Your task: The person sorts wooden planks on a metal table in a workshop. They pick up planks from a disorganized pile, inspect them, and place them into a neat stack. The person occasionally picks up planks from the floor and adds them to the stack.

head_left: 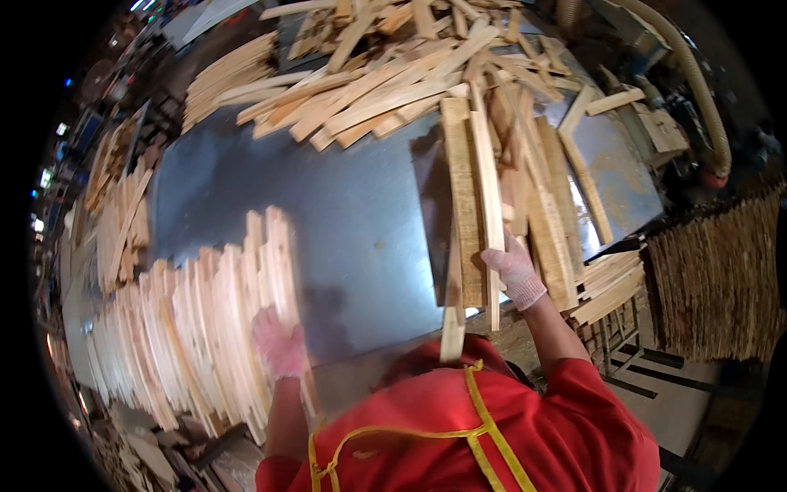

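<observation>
My right hand (515,269), in a pale pinkish glove, is closed round the lower part of a long pale wooden strip (485,180). The strip stands out from a heap of similar pieces, beside a wider, browner strip (463,205). On the left, my gloved left hand (279,340) lies over the right end of a row of wooden strips (205,320) set side by side. Its fingers look stretched out along the outer strips, though motion blurs them. The strips' upper ends in that row are uneven.
A dark, smooth metal table (352,230) stretches between the row and the heap. Loose strips (385,90) pile up across its far side. More strips are stacked at the left (123,221). A tall wood stack (721,279) stands at right, below a ribbed hose (697,82).
</observation>
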